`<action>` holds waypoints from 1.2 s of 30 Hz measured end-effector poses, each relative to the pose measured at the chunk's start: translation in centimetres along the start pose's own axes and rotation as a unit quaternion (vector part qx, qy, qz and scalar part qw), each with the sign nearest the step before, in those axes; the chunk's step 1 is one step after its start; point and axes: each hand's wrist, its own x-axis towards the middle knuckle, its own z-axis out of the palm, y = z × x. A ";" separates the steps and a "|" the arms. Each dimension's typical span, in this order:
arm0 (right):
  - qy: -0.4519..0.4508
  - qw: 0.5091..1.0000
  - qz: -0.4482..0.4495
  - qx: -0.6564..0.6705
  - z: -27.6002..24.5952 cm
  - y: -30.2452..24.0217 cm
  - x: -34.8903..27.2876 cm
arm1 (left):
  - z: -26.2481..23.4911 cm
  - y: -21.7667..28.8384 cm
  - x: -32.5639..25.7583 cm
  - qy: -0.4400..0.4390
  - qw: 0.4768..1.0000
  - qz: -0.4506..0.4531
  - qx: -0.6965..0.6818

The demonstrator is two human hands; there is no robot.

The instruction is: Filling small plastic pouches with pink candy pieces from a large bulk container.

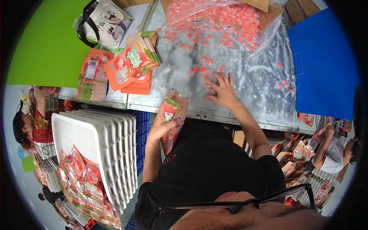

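Observation:
My left hand (158,129) is wrapped round a red and beige candy pouch (177,115) at the table's front edge. The pouch is upright, its top end toward the table. My right hand (225,92) reaches over the metal table (260,92) with its fingers spread. Small red wrapped candies (204,69) lie loose just beyond its fingertips, and a few are under the fingers and thumb. Farther off is a large heap of the same candies (230,19) on clear plastic sheeting, with more scattered in front of it.
Stacks of flat pouches (130,67) lie left of the candies, near a white bag with black handles (103,25). Stacked white trays (96,142) hold filled pouches at the left. A blue panel (326,65) stands at the right. Other people work at both sides.

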 end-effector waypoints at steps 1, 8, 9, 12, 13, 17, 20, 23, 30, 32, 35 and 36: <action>0.000 1.000 -0.001 0.000 0.3 -0.1 0.3 | 0.0 0.0 0.0 0.000 1.000 -0.002 0.010; 0.028 0.999 0.002 0.036 1.7 -0.1 -0.1 | -0.1 0.2 -0.3 -0.001 1.000 -0.004 -0.017; 0.050 0.998 -0.004 0.042 1.4 -0.3 -0.2 | -0.1 -0.1 -0.3 -0.002 1.000 -0.003 -0.016; 0.049 0.999 -0.003 -0.003 1.0 -1.2 1.0 | 0.0 0.6 0.0 -0.002 1.000 -0.007 -0.004; 0.050 0.999 -0.003 -0.003 1.3 -1.1 1.0 | 0.1 0.9 0.1 0.000 1.000 -0.013 0.008; 0.056 0.998 -0.018 0.003 2.2 -1.4 0.3 | 0.3 1.0 0.1 0.006 1.000 -0.008 0.001; 0.077 0.996 -0.036 0.030 2.4 -1.2 -0.5 | 0.4 0.9 0.2 -0.008 0.999 0.006 -0.043; 0.079 0.995 -0.045 0.035 2.9 -0.9 -1.3 | 0.6 1.2 0.5 0.021 0.997 0.006 0.080; 0.109 0.910 0.123 0.382 2.0 -0.8 -0.2 | 1.9 2.0 2.5 0.055 0.886 0.154 0.434; 0.068 0.854 0.153 0.493 0.0 -2.2 0.7 | 2.3 1.6 2.7 0.055 0.861 0.154 0.482; -0.028 0.835 0.160 0.525 -2.7 -4.6 1.9 | 2.9 1.0 2.9 0.040 0.838 0.161 0.520; -0.086 0.879 0.136 0.448 -3.2 -5.2 2.2 | 3.3 0.8 2.9 0.043 0.842 0.164 0.512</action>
